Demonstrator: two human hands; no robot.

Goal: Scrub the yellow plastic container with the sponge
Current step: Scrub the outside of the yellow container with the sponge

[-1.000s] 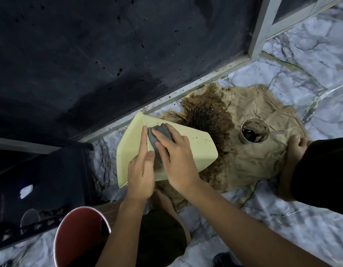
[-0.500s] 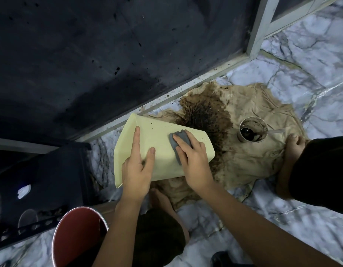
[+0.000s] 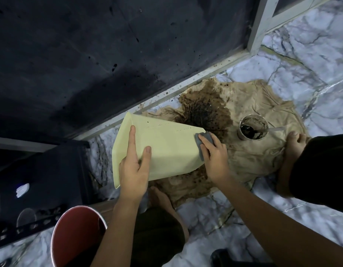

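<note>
Yellow plastic container (image 3: pixel 166 149): lies tipped on its side over the stained cloth, wide mouth toward the dark wall, narrow base toward the cup; small dark specks in a line along its upper face.
Left hand (image 3: pixel 134 168): rests on the container near its mouth end; index finger straight and flat on the upper face, thumb laid alongside, the other fingers wrapped round the near edge, gripping it.
Right hand (image 3: pixel 215 157): at the base end of the container, fingers curled over the sponge, pressing it onto the plastic.
Sponge (image 3: pixel 202 144): grey, mostly covered by the right fingers, touching the container's corner at the base end.
Stained cloth (image 3: pixel 253 157): tan, crumpled, spread on the floor under the container; a dark brown wet patch just beyond the container's base.
Cup (image 3: pixel 252 127): stands on the cloth, near the container's base but apart from it; dark liquid inside, a pale stick leaning out of it.
Marble floor (image 3: pixel 301 74): white with grey veins, all round the cloth.
Red bucket (image 3: pixel 78 236): nearer the person than the container's mouth end, below the left forearm.
Dark wall (image 3: pixel 109 54): behind the container, with a pale speckled frame along its foot.
</note>
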